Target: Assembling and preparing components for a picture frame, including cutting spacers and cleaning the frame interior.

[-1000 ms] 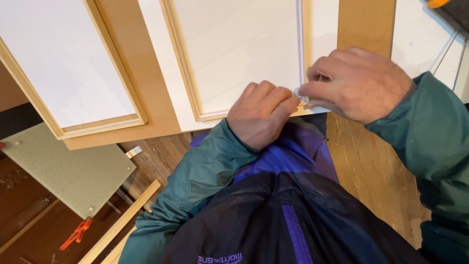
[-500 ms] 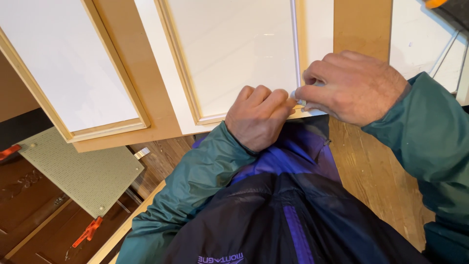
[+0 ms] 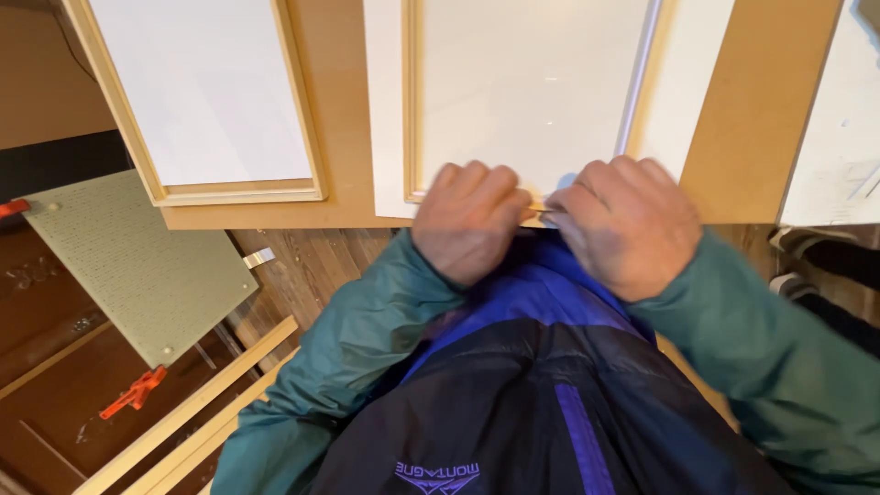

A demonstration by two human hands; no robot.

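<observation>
Hands side by side at the near edge of a white panel (image 3: 536, 101) framed with pale wood trim (image 3: 410, 101). Left hand (image 3: 470, 220) curled into a loose fist, knuckles up, fingertips tucked onto the panel's bottom trim. Right hand (image 3: 626, 225) also curled, thumb and forefinger pinching something small and thin between the two hands; what it is cannot be told through the blur. Panel lies on a brown board (image 3: 752, 110). Second framed panel (image 3: 202, 92) lies well to the left. Green perforated sheet (image 3: 137, 266), orange clamp (image 3: 136, 391) and loose wood strips (image 3: 197, 412) lie on the floor below.
</observation>
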